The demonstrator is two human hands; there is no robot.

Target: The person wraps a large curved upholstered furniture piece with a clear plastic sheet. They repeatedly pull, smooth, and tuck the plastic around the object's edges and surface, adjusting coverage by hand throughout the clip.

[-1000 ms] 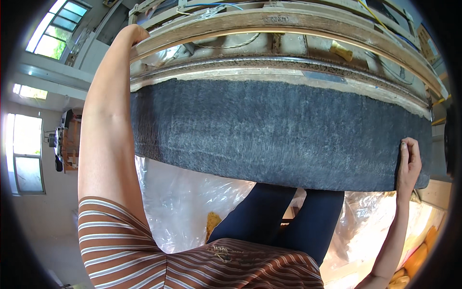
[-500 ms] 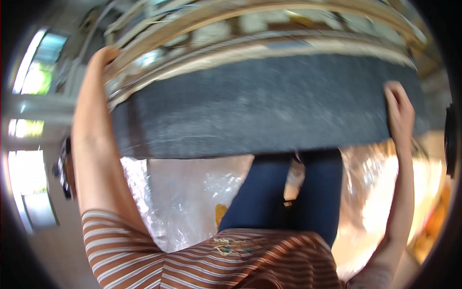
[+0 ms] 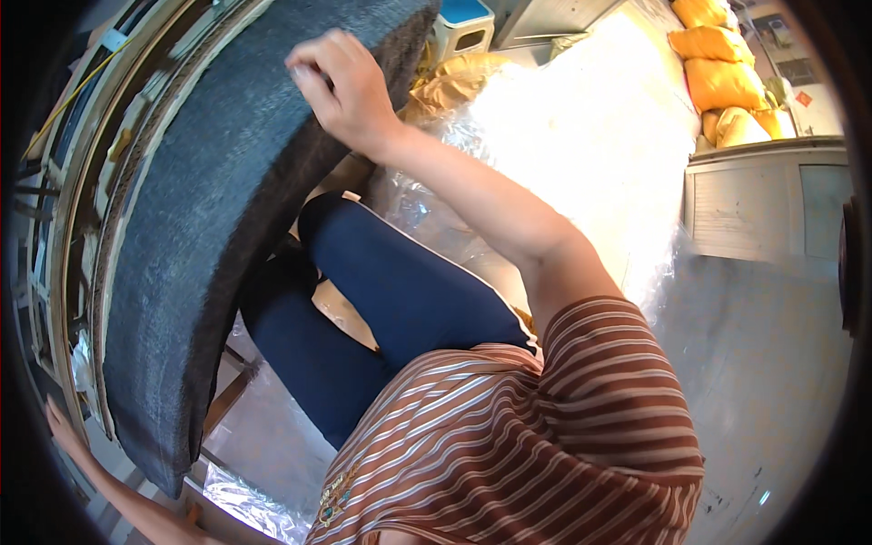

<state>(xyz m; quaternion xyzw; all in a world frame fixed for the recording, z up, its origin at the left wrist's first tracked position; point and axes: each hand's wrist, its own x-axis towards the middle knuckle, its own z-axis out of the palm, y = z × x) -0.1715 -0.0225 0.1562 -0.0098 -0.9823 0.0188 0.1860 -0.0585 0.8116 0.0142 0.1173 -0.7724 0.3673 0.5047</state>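
A long sofa-like piece with dark blue-grey plush fabric (image 3: 182, 245) over a padded front stands at my left, its bare wooden frame (image 3: 68, 263) showing along the far side. My right hand (image 3: 345, 95) is above the fabric near its upper end, fingers curled and tips drawn together. Whatever is between them, if anything, is too small to make out. At the lower left, my left hand (image 3: 62, 425) is beside the outer side of the wooden frame, its slim fingers stretched out. Part of that hand is dim at the picture's rim.
Clear plastic sheeting (image 3: 427, 200) lies on the floor about my legs. A stool with a blue top (image 3: 465, 13) stands beyond the piece. Yellow-orange sacks (image 3: 722, 82) are stacked at the far right, behind a pale low cabinet (image 3: 754, 204). Strong light washes out the floor between.
The view has swung to the right, so the fabric-covered piece now runs down the left side. My right hand has lifted from the fabric; my left hand shows low at the rim.
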